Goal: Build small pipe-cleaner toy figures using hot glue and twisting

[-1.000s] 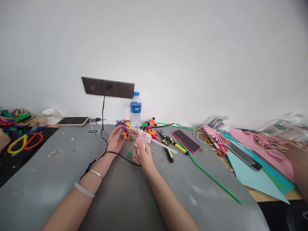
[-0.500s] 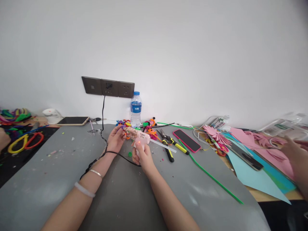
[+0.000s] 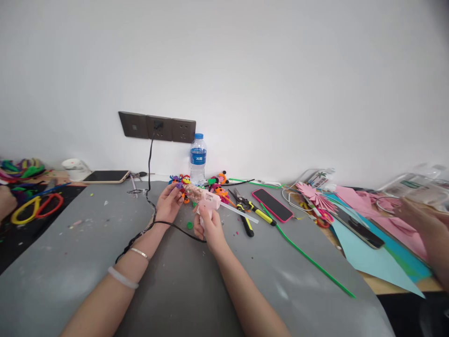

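My right hand is closed round the handle of a pink glue gun, its nozzle end pointing left. A clear glue stick juts out of the gun's back toward the right. My left hand pinches a small purple piece close to the nozzle; its exact kind is too small to make out. Just beyond stand small colourful figures, partly hidden by the gun. A black cord runs across my left wrist to the gun.
A water bottle stands by the wall below the sockets. Right of the gun lie pliers, a pink-edged phone and a green pipe cleaner. Other people's hands show at both edges. Scissors lie left.
The glue gun has shifted slightly to the right, away from my left hand, and its orange light no longer shows. The other person's hand at the right edge has moved left.
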{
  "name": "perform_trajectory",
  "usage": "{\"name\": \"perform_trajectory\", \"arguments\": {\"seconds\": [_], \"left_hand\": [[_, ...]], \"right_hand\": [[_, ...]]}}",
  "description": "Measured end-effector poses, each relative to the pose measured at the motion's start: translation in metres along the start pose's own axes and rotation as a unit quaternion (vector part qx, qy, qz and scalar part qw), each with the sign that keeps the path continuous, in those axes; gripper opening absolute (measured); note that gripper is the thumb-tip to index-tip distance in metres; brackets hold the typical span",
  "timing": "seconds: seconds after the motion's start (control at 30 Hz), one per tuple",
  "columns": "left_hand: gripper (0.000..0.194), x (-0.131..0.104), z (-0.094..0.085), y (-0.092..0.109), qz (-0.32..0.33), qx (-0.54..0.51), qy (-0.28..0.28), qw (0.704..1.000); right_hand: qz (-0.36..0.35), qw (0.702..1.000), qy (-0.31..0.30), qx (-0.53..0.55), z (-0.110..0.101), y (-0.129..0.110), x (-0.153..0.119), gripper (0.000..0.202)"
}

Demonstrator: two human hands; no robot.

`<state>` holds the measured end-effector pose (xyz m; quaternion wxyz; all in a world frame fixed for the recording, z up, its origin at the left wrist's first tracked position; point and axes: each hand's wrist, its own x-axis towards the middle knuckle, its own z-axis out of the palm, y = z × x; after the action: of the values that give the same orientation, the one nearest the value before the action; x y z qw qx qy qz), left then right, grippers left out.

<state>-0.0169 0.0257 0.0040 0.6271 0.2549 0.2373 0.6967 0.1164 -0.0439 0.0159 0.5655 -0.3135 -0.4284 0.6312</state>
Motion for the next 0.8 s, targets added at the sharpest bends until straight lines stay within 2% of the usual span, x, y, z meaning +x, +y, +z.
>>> {"name": "perform_trajectory", "arguments": {"seconds": [0.8], "left_hand": [[0.028, 0.0011, -0.0010, -0.0001, -0.002, -0.010, 0.005, 1.000]], "right_hand": [[0.005, 1.000, -0.001, -0.016, 0.0009, 0.0007, -0.0015, 0.046]]}}
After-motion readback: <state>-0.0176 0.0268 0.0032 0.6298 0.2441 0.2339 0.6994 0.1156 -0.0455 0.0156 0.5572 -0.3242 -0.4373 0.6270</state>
